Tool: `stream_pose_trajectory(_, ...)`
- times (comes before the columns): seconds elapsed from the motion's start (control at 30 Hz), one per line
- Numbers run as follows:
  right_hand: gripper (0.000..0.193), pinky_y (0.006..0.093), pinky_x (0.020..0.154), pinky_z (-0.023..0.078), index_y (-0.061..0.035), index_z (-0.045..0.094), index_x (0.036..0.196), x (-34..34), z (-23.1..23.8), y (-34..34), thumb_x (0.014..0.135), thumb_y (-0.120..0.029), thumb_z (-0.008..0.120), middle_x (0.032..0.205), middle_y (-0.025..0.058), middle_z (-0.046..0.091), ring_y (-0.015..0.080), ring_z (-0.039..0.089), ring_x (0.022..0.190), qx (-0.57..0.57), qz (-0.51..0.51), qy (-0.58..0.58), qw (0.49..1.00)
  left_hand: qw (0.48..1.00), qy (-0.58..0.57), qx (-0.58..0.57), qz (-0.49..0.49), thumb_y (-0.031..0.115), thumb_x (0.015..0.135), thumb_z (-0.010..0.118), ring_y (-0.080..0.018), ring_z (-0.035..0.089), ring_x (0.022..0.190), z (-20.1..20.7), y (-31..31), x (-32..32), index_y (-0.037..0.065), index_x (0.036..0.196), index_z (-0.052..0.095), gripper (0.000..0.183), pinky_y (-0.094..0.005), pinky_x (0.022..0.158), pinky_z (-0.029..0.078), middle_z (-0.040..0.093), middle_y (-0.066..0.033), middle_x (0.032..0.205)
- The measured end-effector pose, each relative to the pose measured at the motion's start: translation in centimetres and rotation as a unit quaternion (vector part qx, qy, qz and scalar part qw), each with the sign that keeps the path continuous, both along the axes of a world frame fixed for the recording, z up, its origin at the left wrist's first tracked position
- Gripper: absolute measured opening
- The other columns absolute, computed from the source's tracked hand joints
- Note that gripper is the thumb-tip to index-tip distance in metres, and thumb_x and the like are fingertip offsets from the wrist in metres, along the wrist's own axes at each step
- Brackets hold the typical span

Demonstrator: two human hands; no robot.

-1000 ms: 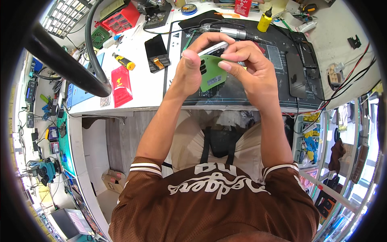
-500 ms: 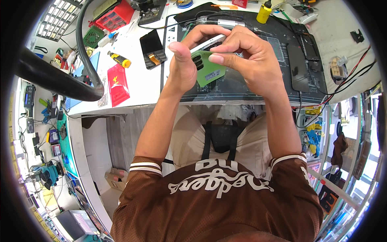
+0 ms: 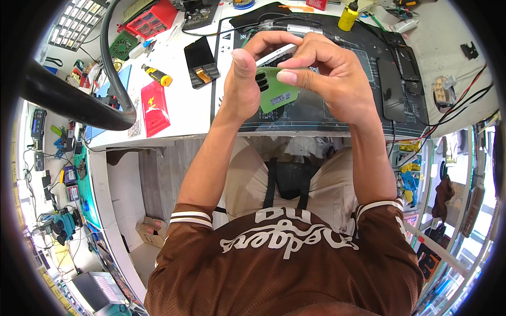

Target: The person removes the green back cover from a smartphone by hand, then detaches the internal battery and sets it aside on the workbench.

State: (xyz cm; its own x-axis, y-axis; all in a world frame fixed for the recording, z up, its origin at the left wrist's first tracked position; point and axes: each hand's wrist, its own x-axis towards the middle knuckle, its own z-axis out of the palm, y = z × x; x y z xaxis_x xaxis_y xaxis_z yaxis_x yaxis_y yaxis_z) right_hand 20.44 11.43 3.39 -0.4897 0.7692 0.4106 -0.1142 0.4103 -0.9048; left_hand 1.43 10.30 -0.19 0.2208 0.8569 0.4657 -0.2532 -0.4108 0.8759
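meanwhile, yellow bottle point(image 3: 347, 19) beyond green phone cover point(image 3: 278, 96)

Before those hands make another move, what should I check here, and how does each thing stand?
1. Right hand has the green back cover: ok, thumb and fingertips pinch its upper edge.
2. Left hand steadies the pale phone frame: ok, fingers curl around its far side.
3. Gap between cover and frame: ok, a dark interior shows near the top.
4. Cover loose all round: cannot tell, the hands hide part of its edge.
5. Black panel with a gold-coloured strip out of the way: ok, it lies apart, left of the hands.
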Motion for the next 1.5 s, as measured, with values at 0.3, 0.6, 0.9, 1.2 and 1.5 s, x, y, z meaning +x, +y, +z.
stream_pose_trajectory(0.3,0.022,0.0300,0.074,0.045,-0.0051,0.078,0.098,-0.8,-0.4,0.2,0.085,-0.020,0.087,0.085,0.0003,0.060,0.0136,0.053,0.078,0.119,-0.107,-0.031,0.987,1.000,0.006,-0.028,0.012,0.088,0.096,0.019,-0.0194,0.071,0.108,1.3,-0.2,0.4,0.000,0.131,0.062,0.104,-0.0331,0.095,0.058,0.072,-0.0140,0.116)
stream_pose_trajectory(0.6,0.025,0.0288,0.076,0.045,-0.0044,0.078,0.103,-0.6,1.1,-0.3,0.084,-0.019,0.086,0.092,0.0008,0.066,0.0130,0.051,0.080,0.122,-0.147,-0.145,0.971,0.997,-0.028,-0.060,-0.028,0.082,0.102,0.017,-0.0171,0.072,0.105,1.2,0.2,0.1,0.003,0.133,0.060,0.095,-0.0309,0.093,0.060,0.072,-0.0120,0.115)
stream_pose_trajectory(0.9,0.022,0.0306,0.074,0.050,-0.0041,0.078,0.103,-0.6,2.0,-1.5,0.086,-0.017,0.084,0.090,0.0056,0.067,0.0164,0.059,0.079,0.103,-0.161,-0.197,0.962,0.998,0.050,-0.034,-0.011,0.085,0.100,0.020,-0.0230,0.070,0.109,1.5,-0.1,-0.2,-0.001,0.138,0.053,0.099,-0.0364,0.096,0.059,0.070,-0.0175,0.118)
stream_pose_trajectory(1.2,0.016,0.0290,0.069,0.049,-0.0017,0.076,0.102,0.5,1.2,-1.9,0.093,-0.015,0.079,0.078,0.0030,0.067,0.0095,0.057,0.073,-0.045,-0.096,-0.124,0.987,0.999,0.050,0.001,-0.022,0.081,0.103,0.023,-0.0202,0.068,0.111,0.9,0.0,-0.4,0.001,0.134,0.054,0.091,-0.0345,0.096,0.058,0.066,-0.0137,0.120)
stream_pose_trajectory(1.5,0.015,0.0251,0.072,0.048,0.0003,0.075,0.099,1.2,1.8,-2.0,0.096,-0.014,0.079,0.087,-0.0017,0.069,0.0046,0.057,0.079,-0.076,-0.053,-0.130,0.987,0.998,0.062,0.009,-0.019,0.081,0.103,0.025,-0.0195,0.065,0.110,1.0,0.2,-0.6,0.001,0.133,0.055,0.091,-0.0350,0.096,0.056,0.063,-0.0130,0.120)
